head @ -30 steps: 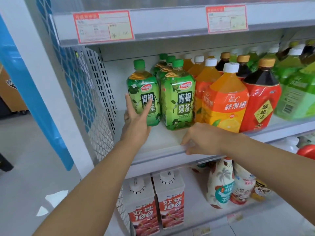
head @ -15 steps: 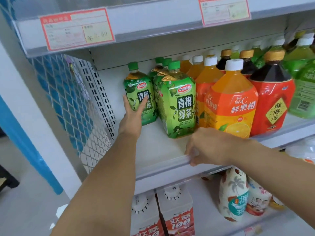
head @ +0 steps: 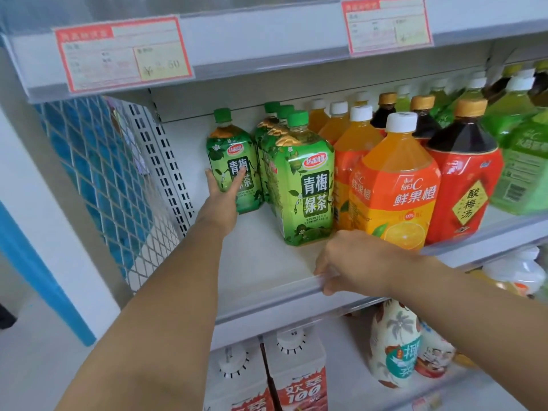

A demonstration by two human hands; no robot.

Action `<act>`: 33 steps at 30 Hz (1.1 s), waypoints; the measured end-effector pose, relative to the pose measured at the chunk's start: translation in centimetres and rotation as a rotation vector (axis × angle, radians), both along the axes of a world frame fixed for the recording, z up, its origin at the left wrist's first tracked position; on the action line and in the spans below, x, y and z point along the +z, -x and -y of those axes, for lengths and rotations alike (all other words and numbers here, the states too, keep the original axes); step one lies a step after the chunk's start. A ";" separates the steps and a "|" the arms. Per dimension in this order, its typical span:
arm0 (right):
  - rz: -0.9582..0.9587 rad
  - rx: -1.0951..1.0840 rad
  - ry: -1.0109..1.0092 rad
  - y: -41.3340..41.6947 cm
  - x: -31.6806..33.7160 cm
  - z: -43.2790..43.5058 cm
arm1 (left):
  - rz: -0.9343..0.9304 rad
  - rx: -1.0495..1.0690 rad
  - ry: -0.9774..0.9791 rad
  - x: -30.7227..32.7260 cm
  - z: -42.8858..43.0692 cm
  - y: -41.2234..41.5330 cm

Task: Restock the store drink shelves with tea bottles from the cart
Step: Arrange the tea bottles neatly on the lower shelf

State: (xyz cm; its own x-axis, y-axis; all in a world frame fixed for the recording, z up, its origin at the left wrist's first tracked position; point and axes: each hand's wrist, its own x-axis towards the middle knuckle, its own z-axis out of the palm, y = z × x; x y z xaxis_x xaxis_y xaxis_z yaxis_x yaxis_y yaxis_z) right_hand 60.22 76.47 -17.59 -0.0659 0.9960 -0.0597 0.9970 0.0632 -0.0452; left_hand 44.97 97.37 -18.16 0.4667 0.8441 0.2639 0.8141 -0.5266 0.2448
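Observation:
A green tea bottle (head: 229, 149) with a green cap stands upright at the far left of the white shelf (head: 261, 262), set deep toward the back. My left hand (head: 224, 197) touches its lower front, fingers and thumb straight and spread in a V against the label. To its right stands a row of three identical green tea bottles (head: 302, 185), front to back. My right hand (head: 353, 262) grips the shelf's front rail, fingers curled over the edge, just below the front green bottle.
Orange juice bottles (head: 397, 185), dark plum drink bottles (head: 465, 179) and light green bottles (head: 522, 155) fill the shelf to the right. A perforated side panel (head: 166, 161) closes the left end. Cartons (head: 293, 378) and patterned bottles (head: 394, 345) stand on the shelf below. Price tags (head: 124, 54) hang above.
My left hand has slid the single green tea bottle farther back on the shelf. My right hand has stayed on the front rail. The view has moved closer.

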 end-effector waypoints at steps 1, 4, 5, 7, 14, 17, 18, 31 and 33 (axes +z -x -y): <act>0.011 -0.004 -0.005 0.0 -0.2 0.1 | 0.008 0.015 0.024 0.3 0.7 0.0; 0.058 -0.020 0.001 0.5 -0.3 0.3 | 0.173 0.024 0.099 1.1 4.1 0.2; 0.068 -0.018 0.005 0.8 -0.2 0.4 | 0.262 0.004 0.106 1.5 5.7 0.5; 0.080 -0.010 0.018 1.3 0.1 0.9 | 0.412 -0.062 0.092 2.1 9.2 1.2; 0.012 0.082 -0.153 0.9 6.9 6.6 | 0.797 -0.275 -0.016 5.5 19.1 0.9; 0.025 0.059 -0.201 -1.0 10.1 11.9 | 0.871 -0.359 -0.042 7.1 22.5 -1.5; 0.021 0.028 -0.218 -2.1 10.7 13.9 | 0.877 -0.403 -0.050 7.5 23.7 -2.6; -0.067 -0.791 0.015 -16.1 2.8 37.8 | 0.359 -0.913 0.180 5.0 37.3 -18.1; -0.120 -0.894 0.060 -17.4 0.9 38.9 | 0.236 -0.940 0.197 4.7 37.3 -18.7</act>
